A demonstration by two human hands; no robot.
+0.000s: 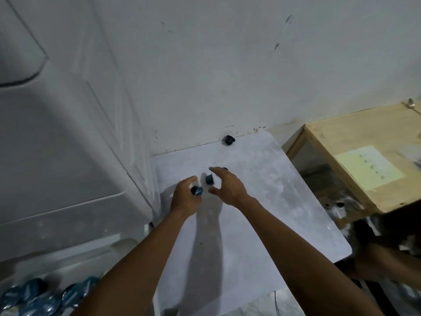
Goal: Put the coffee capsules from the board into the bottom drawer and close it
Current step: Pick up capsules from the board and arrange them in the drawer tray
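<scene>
A pale grey board (262,201) lies flat against the wall. My left hand (184,197) is shut on a dark capsule with a blue foil lid (196,190). My right hand (227,185) hovers open, fingers spread around a second dark capsule (209,179) that lies on the board just left of its palm. A third capsule (228,140) sits at the board's far edge by the wall. Another dark bit peeks out behind my right fingers. Several blue-lidded capsules (41,297) lie in the open drawer (68,265) at the bottom left.
A white drawer cabinet (57,156) stands to the left of the board. A wooden box (364,156) with a yellow paper on it sits at the right, with clutter below it. The white wall is right behind the board.
</scene>
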